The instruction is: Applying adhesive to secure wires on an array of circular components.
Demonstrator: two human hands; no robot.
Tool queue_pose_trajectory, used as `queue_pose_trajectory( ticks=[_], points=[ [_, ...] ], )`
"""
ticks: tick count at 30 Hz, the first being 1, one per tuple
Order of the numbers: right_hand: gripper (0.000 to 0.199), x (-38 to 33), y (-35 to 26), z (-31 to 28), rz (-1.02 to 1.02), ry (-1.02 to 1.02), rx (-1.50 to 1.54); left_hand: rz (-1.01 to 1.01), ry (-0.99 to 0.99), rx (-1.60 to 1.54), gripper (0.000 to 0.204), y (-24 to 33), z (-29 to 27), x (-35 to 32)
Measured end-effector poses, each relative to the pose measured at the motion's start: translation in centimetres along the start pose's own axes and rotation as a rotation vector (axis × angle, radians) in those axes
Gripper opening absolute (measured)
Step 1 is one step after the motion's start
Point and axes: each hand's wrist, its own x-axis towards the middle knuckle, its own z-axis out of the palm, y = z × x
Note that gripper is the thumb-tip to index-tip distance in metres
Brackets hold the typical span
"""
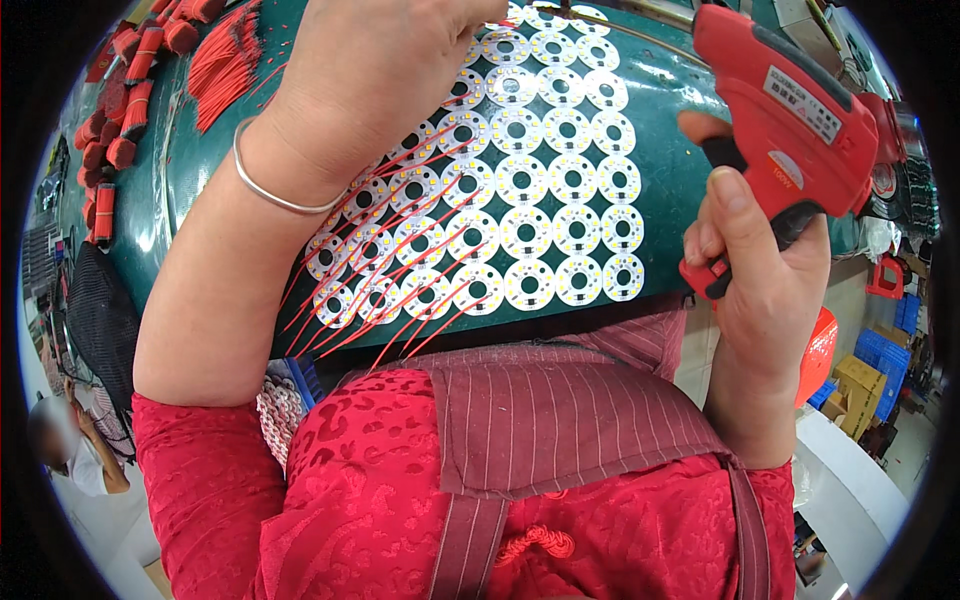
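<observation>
Green workbench (660, 90) fills view, crowded workshop beyond. Panel of round white LED boards (540, 190) lies at bench centre, thin red wires (400, 260) fanning from lower-left rows. Right hand (765, 265) clamped around red glue gun (790, 120), raised just right of panel. Left hand (370, 70), silver bangle (275, 190) on wrist, hovers above panel's upper left; fingers out of frame, grip cannot be told. Bundled red wires (130, 90) line bench's left edge.

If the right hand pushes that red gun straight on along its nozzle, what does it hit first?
Probably the round white boards on the green table: the right hand aims the gun up-left toward their top rows. The nozzle tip is out of frame, so depth is unclear.
</observation>
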Motion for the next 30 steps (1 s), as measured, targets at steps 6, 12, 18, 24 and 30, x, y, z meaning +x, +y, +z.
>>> queue_pose_trajectory(
  ticks=[6, 12, 18, 24, 30],
  points=[
    [0.029, 0.0, 0.0, -0.1, -0.002, -0.010, -0.004, -0.025, -0.060, -0.030, 0.006, 0.7, -0.6, 0.3],
    [0.028, 0.0, 0.4, -0.4, -0.003, -0.033, 0.010, -0.028, -0.124, 0.055, 0.005, 0.4, -0.5, 0.2],
    [0.026, 0.0, 0.6, -0.5, 0.023, -0.040, 0.016, 0.029, 0.013, -0.031, 0.004, -0.2, 0.5, -0.1],
    [0.027, 0.2, 0.4, 0.2, -0.024, -0.028, 0.026, 0.042, 0.019, -0.036, 0.004, -0.2, 0.4, -0.2],
    [0.027, 0.1, 0.4, 0.3, -0.002, -0.033, 0.012, 0.037, 0.018, -0.042, 0.003, -0.1, 0.6, -0.3]
  ],
)
